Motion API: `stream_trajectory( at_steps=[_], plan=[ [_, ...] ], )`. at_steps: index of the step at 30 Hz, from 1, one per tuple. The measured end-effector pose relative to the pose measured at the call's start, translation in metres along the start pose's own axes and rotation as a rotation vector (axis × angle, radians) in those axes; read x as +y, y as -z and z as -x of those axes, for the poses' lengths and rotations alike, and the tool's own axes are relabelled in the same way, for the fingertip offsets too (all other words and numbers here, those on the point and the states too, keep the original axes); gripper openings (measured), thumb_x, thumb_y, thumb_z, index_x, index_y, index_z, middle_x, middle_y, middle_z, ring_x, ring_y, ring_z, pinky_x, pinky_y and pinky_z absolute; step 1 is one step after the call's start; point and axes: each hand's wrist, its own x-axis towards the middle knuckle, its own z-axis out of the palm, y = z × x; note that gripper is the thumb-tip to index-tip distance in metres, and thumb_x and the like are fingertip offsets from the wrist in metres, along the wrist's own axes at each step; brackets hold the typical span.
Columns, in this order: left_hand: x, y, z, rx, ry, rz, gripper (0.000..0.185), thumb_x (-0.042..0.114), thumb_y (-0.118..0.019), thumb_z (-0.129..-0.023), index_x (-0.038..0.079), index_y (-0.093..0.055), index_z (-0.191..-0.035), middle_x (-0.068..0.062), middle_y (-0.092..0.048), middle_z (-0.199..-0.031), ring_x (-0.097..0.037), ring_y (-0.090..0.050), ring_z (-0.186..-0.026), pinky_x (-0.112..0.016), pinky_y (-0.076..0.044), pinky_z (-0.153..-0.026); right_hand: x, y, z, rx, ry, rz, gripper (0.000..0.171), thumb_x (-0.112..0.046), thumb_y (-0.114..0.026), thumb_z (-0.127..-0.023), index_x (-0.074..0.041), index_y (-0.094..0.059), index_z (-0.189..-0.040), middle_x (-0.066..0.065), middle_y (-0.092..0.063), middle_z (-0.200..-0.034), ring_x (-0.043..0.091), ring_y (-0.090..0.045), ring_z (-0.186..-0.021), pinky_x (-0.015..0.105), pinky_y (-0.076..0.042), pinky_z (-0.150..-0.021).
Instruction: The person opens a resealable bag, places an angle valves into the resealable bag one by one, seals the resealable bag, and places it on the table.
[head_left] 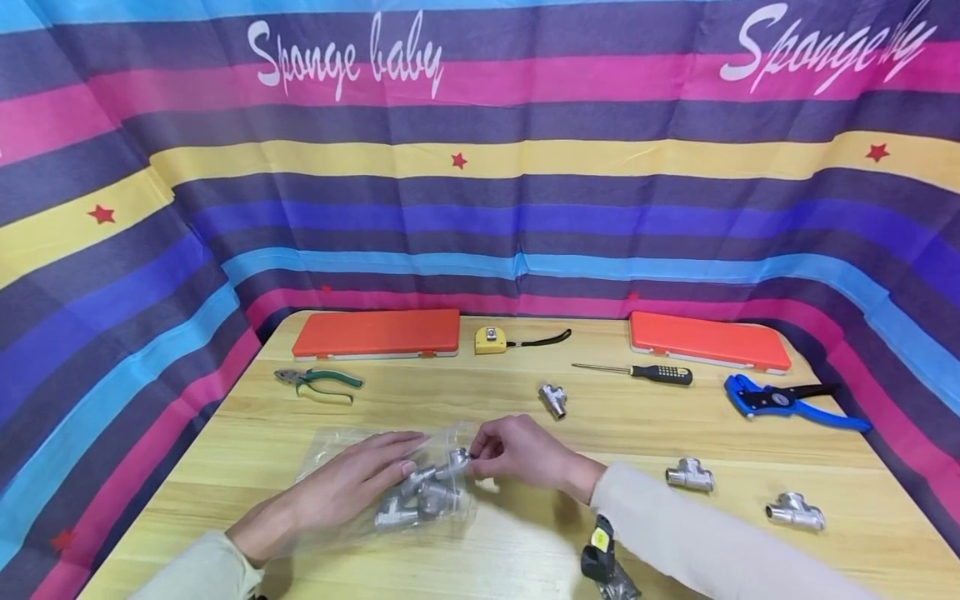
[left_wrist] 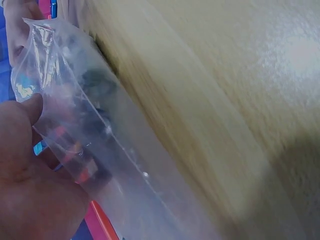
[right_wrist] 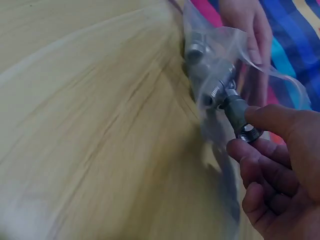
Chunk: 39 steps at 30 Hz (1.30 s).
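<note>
A clear plastic bag (head_left: 390,533) with several metal tee pipe fittings (head_left: 397,512) in it lies at the front middle of the table. My left hand (head_left: 341,492) grips the bag by its edge, with the thumb (left_wrist: 33,107) on the film. At the bag's open side, my right hand (head_left: 517,454) pinches one metal tee fitting (right_wrist: 237,115) between thumb and fingertips. Its far end overlaps the other fittings at the mouth in the right wrist view. Other tees lie loose: one tee (head_left: 553,400) beyond the right hand, two tees (head_left: 690,475) beside the right sleeve.
Two red cases (head_left: 378,332), a yellow tape measure (head_left: 491,340) and a screwdriver (head_left: 660,374) lie along the back. Green-handled pliers (head_left: 318,383) are at left, a blue wire stripper (head_left: 795,402) at right. A black-and-yellow object (head_left: 600,550) with metal below sits near the right forearm.
</note>
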Motion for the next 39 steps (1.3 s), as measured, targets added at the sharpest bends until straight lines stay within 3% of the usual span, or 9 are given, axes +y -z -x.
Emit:
stream_trajectory(
  at_steps=[5, 10, 14, 18, 26, 33, 39],
  plan=[
    [0.0, 0.0, 0.0, 0.005, -0.006, -0.02, 0.051, 0.048, -0.046, -0.117, 0.026, -0.055, -0.162, -0.006, -0.055, -0.165, -0.038, -0.05, -0.154, -0.069, -0.041, -0.123, -0.004, -0.015, -0.011, -0.019, 0.024, 0.005, 0.013, -0.02, -0.086, -0.094, -0.01, -0.08, -0.099, -0.003, -0.08, -0.088, -0.003, -0.066, -0.075, 0.018, -0.058, -0.077],
    [0.0, -0.001, 0.0, -0.001, -0.014, -0.027, 0.051, 0.048, -0.045, -0.117, 0.025, -0.054, -0.162, -0.006, -0.054, -0.165, -0.038, -0.05, -0.154, -0.069, -0.042, -0.123, -0.005, -0.019, -0.014, -0.059, 0.057, 0.006, 0.016, -0.02, -0.083, -0.097, -0.008, -0.082, -0.108, 0.0, -0.082, -0.096, -0.004, -0.069, -0.083, 0.016, -0.059, -0.082],
    [0.0, -0.001, -0.001, -0.003, -0.02, -0.021, 0.052, 0.047, -0.045, -0.118, 0.024, -0.054, -0.163, -0.007, -0.054, -0.165, -0.038, -0.05, -0.154, -0.069, -0.041, -0.123, 0.001, -0.001, -0.003, -0.036, 0.025, -0.019, 0.022, -0.02, -0.081, -0.1, -0.007, -0.08, -0.117, 0.0, -0.082, -0.102, 0.005, -0.073, -0.089, 0.018, -0.06, -0.085],
    [-0.001, -0.002, 0.0, 0.005, -0.035, -0.037, 0.052, 0.047, -0.044, -0.118, 0.022, -0.054, -0.163, -0.006, -0.055, -0.165, -0.037, -0.051, -0.154, -0.067, -0.042, -0.123, 0.019, 0.03, 0.014, 0.028, -0.02, -0.04, 0.024, -0.02, -0.079, -0.101, -0.004, -0.078, -0.119, -0.001, -0.079, -0.101, 0.014, -0.073, -0.087, 0.023, -0.063, -0.079],
    [-0.002, -0.003, 0.0, 0.002, -0.032, -0.039, 0.053, 0.048, -0.043, -0.118, 0.023, -0.053, -0.163, -0.005, -0.054, -0.166, -0.037, -0.05, -0.155, -0.068, -0.041, -0.123, 0.066, 0.094, 0.032, 0.223, -0.138, 0.072, 0.025, -0.018, -0.077, -0.102, -0.004, -0.077, -0.124, 0.004, -0.076, -0.103, 0.016, -0.066, -0.085, 0.025, -0.057, -0.07],
    [-0.002, -0.003, -0.001, -0.012, -0.024, -0.025, 0.054, 0.049, -0.043, -0.118, 0.023, -0.052, -0.164, -0.005, -0.053, -0.167, -0.036, -0.049, -0.155, -0.068, -0.041, -0.124, 0.092, 0.106, 0.027, 0.161, -0.12, 0.133, 0.038, -0.014, -0.076, -0.103, 0.001, -0.071, -0.138, 0.006, -0.077, -0.105, 0.013, -0.067, -0.081, 0.025, -0.056, -0.072],
    [-0.002, -0.003, -0.003, -0.005, -0.024, -0.025, 0.054, 0.049, -0.044, -0.117, 0.022, -0.052, -0.164, -0.005, -0.052, -0.167, -0.036, -0.048, -0.156, -0.067, -0.04, -0.125, 0.095, 0.103, 0.024, 0.176, -0.106, 0.187, 0.023, -0.018, -0.078, -0.102, -0.005, -0.077, -0.122, 0.001, -0.076, -0.102, 0.01, -0.067, -0.085, 0.026, -0.059, -0.077]
  ],
)
